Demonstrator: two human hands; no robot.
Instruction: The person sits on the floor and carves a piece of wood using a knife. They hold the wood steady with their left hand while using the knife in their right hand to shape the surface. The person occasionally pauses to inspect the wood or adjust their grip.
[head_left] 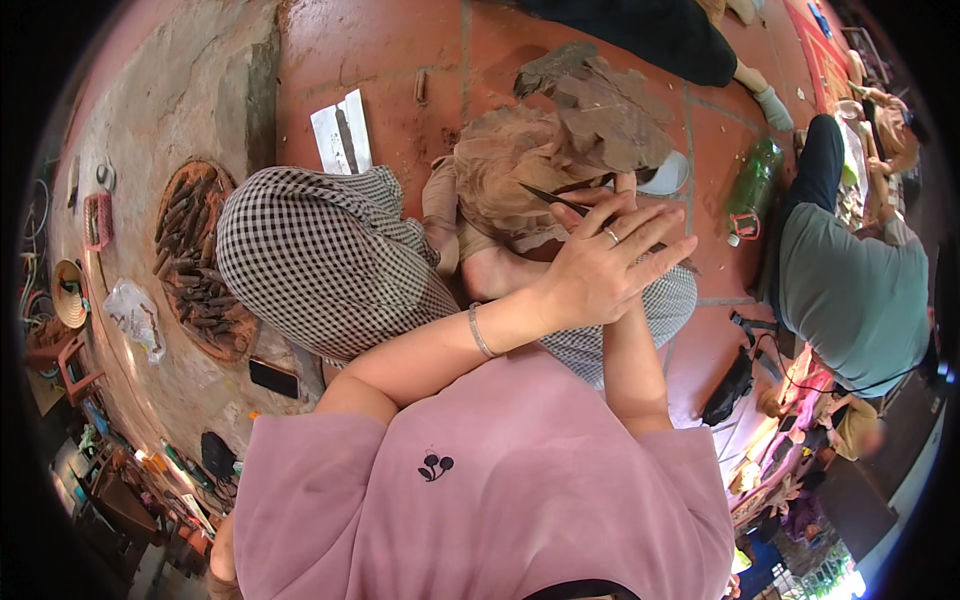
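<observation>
My left hand, with a ring on one finger, is stretched out with its fingers apart and holds nothing visible. It crosses over my right hand, which is mostly hidden beneath it. From the right hand a pair of dark scissors sticks out, blades pointing left. Wide, wrinkled brown dried leaves lie just beyond the hands, spread over the floor near my bare foot. The scissor tips are above these leaves; whether they touch is unclear.
A round tray of dark brown rolls stands at left, near a phone and a plastic bag. White paper bears a dark strip. At right lie a green bottle and a black bag; a person sits close by.
</observation>
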